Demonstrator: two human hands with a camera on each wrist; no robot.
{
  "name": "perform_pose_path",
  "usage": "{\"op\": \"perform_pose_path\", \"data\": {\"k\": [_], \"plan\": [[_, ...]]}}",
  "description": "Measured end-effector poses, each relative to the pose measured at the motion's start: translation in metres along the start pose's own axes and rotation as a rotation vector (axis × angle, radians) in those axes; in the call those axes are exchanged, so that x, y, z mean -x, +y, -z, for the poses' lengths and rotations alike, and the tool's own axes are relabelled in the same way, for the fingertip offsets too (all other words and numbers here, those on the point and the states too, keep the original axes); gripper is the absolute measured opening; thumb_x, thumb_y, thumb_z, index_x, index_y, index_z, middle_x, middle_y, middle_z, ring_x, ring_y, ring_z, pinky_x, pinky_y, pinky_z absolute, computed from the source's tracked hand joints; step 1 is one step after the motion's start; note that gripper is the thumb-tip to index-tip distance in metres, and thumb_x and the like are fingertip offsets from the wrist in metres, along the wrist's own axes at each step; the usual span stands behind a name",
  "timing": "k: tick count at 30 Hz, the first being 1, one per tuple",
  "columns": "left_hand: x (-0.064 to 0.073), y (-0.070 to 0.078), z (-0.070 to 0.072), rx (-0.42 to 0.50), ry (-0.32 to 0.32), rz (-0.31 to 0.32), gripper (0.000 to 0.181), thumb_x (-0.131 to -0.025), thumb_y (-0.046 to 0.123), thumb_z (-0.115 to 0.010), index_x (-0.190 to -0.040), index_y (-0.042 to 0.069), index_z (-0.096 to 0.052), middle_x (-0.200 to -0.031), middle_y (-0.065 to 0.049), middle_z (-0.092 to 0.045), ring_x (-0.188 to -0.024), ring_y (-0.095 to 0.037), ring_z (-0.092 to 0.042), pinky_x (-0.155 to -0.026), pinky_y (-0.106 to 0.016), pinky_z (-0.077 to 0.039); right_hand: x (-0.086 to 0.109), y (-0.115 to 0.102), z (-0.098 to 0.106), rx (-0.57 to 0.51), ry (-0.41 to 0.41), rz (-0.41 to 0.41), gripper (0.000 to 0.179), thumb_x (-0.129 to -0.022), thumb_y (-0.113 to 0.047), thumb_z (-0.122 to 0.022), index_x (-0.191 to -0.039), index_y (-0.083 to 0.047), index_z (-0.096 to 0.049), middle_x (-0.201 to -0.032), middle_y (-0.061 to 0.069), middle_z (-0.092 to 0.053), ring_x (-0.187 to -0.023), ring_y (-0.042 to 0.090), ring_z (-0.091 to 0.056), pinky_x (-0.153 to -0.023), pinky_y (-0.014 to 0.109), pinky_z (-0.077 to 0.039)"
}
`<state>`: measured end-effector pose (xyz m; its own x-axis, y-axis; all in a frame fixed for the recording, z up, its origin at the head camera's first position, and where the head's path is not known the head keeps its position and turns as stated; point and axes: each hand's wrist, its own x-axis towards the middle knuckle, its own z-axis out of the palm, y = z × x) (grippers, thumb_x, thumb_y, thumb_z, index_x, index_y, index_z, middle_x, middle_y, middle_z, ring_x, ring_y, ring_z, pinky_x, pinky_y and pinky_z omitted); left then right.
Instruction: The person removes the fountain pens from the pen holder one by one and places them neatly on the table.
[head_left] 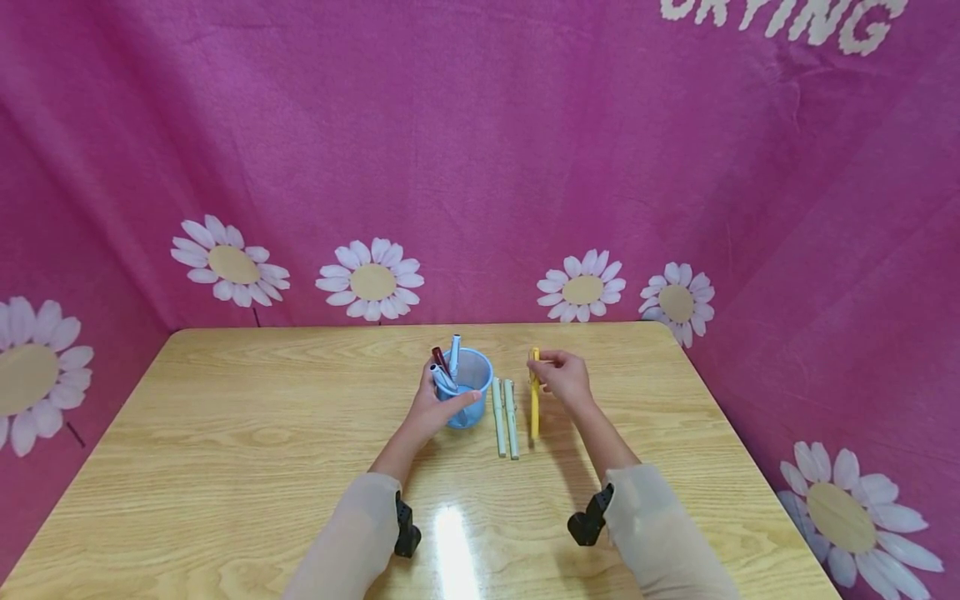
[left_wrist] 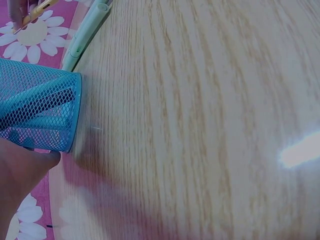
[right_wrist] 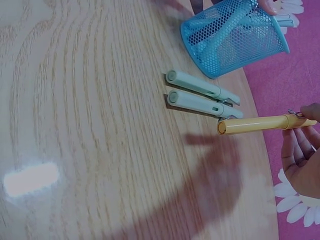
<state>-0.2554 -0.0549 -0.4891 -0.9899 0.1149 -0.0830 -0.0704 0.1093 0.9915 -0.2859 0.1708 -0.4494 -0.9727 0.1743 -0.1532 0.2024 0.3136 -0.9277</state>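
A blue mesh pen cup stands near the middle of the table, and my left hand grips it around its left side, thumb across the front. Inside it lean a dark red pen and two pale blue pens, one pale blue pen more upright than the other. My right hand pinches a yellow pen by its clip end, between thumb and fingers; in the right wrist view the yellow pen hangs over the tabletop with its shadow beneath. Two pale green pens lie side by side between cup and yellow pen.
The wooden table has its far edge just beyond the cup. A pink cloth with white daisies hangs behind and along both sides. Light glares off the tabletop near the front.
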Motion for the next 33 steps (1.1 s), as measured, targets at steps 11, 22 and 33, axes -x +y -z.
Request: {"op": "perform_pose_path", "data": {"k": [11,22,33], "plan": [[0.022,0.033,0.004,0.0,-0.038,0.011,0.096,-0.082,0.023,-0.072,-0.151,0.016,-0.006,-0.151,-0.017,-0.027,-0.14,-0.035,-0.024,-0.113,-0.053,-0.024,-0.001,0.01,-0.003,0.033,0.007,-0.015,0.035,-0.086,-0.02,-0.068,-0.114,0.0,-0.062,-0.083,0.003,-0.061,-0.07,0.011,-0.057,-0.077,0.041,-0.054],[0.0,0.002,0.001,0.005,-0.012,0.025,0.099,-0.078,0.029,-0.076,-0.15,0.024,-0.008,-0.152,-0.013,-0.027,-0.141,-0.032,-0.022,-0.113,-0.054,-0.022,-0.003,0.018,-0.006,0.022,-0.002,-0.048,0.035,-0.086,-0.019,-0.067,-0.115,0.0,-0.061,-0.088,0.006,-0.059,-0.071,0.011,-0.054,-0.072,0.037,-0.055],[0.0,0.001,0.0,0.005,0.006,0.002,0.097,-0.079,0.026,-0.075,-0.15,0.025,-0.009,-0.15,-0.012,-0.03,-0.14,-0.032,-0.025,-0.112,-0.054,-0.024,0.001,0.021,-0.007,-0.011,-0.009,-0.034,0.033,-0.084,-0.019,-0.069,-0.108,0.002,-0.062,-0.081,0.007,-0.06,-0.062,0.011,-0.055,-0.055,0.026,-0.053]]}}
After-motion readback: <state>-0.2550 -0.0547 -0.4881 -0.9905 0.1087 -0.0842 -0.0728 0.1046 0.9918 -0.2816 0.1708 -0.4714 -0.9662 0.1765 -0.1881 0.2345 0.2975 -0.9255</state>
